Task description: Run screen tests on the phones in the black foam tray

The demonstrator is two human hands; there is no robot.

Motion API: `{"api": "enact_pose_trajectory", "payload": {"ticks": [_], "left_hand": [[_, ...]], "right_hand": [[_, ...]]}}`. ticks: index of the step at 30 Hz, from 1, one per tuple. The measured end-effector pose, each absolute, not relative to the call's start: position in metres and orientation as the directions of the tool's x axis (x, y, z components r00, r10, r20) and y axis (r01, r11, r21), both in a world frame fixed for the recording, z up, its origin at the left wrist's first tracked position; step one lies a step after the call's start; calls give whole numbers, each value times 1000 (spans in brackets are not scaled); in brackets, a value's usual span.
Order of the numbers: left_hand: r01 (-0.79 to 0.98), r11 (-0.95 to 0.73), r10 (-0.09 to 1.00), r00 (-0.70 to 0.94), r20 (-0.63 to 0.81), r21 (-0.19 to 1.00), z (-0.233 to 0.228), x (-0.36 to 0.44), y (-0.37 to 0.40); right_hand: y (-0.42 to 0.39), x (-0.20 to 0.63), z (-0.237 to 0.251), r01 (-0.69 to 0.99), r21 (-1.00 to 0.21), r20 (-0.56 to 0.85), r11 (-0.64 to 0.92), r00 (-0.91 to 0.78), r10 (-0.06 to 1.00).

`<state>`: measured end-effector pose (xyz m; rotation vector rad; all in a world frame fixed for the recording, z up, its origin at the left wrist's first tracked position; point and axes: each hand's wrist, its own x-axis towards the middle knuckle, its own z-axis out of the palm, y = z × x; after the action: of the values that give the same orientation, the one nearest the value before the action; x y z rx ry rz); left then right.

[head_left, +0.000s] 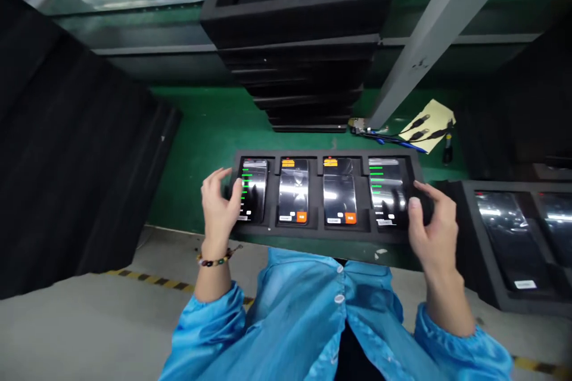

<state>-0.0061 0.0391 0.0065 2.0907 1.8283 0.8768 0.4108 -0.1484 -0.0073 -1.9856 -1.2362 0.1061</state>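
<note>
Up front, a black foam tray (322, 232) lies on the green bench (201, 131) with four lit phones in its slots. Left hand (218, 205), fingers loosely spread, hovers at the tray's left end beside the first phone (254, 189), gripping nothing. Right hand (431, 226), half open, touches the tray's right end by the fourth phone (388, 191). Behind stands a stack of trays (304, 53); cables (402, 134) lie on yellow paper (435, 119) beside a grey post (429, 41). Another tray (491, 286) sits right.
</note>
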Motion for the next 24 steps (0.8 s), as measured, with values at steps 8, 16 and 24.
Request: {"api": "enact_pose_trajectory", "payload": {"ticks": [8,16,24], "left_hand": [[838,-297,938,165,305,459,-4,-15,21],[804,-346,927,214,308,484,-3,-14,21],[807,-397,912,294,287,436,-2,-15,15]], "right_hand": [[-159,420,-10,838,-543,346,-54,282,895],[-163,422,-12,844,-533,318,-60,265,910],[-164,419,-9,844,-537,346,-9,230,909]]}}
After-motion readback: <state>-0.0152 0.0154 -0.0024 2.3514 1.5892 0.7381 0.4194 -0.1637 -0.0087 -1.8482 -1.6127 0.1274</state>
